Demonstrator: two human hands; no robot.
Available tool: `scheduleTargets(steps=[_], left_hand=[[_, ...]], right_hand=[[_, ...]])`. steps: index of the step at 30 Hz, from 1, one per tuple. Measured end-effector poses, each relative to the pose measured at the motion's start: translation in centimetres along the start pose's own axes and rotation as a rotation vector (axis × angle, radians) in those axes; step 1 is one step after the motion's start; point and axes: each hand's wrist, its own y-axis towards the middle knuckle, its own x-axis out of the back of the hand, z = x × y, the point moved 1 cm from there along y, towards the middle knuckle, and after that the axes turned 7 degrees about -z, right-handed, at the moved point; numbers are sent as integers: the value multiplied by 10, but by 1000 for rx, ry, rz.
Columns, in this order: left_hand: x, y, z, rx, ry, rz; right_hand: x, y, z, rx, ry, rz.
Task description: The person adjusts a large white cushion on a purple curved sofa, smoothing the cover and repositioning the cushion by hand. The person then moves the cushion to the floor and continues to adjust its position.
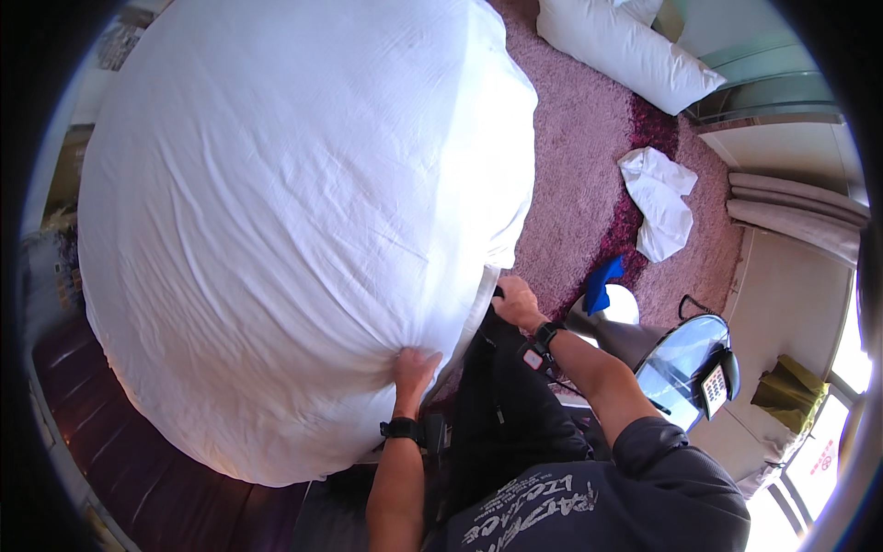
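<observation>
A large white bed sheet [296, 207] covers the mattress before me, with creases fanning out from my left hand. That hand, my left hand [416, 369], grips the cloth near the bed's close edge. By the bed's right side, my right hand [519, 302] is curled around a small black piece [498, 292], perhaps a mattress handle; the fingertips are hidden. Between the two hands, a strip of the pale mattress side [481, 303] shows below the sheet's hem.
White pillows [628, 52] and a crumpled white cloth [659, 203] lie on the pinkish carpet [579, 159]. To my right are a glass-topped side table [679, 366] with a telephone [717, 386] and a bin [617, 303] with a blue cloth [603, 283]. A dark padded headboard [159, 441] stands left.
</observation>
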Motion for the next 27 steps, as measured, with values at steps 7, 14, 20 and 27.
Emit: scheduleTargets(steps=[7, 14, 20, 27], left_hand=[[-1, 2, 16, 93, 103, -10], [2, -13, -6, 160, 104, -107], [-18, -22, -91, -116, 277, 1], [-61, 65, -243, -510, 157, -179]], right_hand=[[2, 58, -38, -913, 1013, 62], [8, 109, -38, -813, 993, 49], [35, 134, 10, 208, 271, -111], [52, 150, 9, 788, -344, 71]])
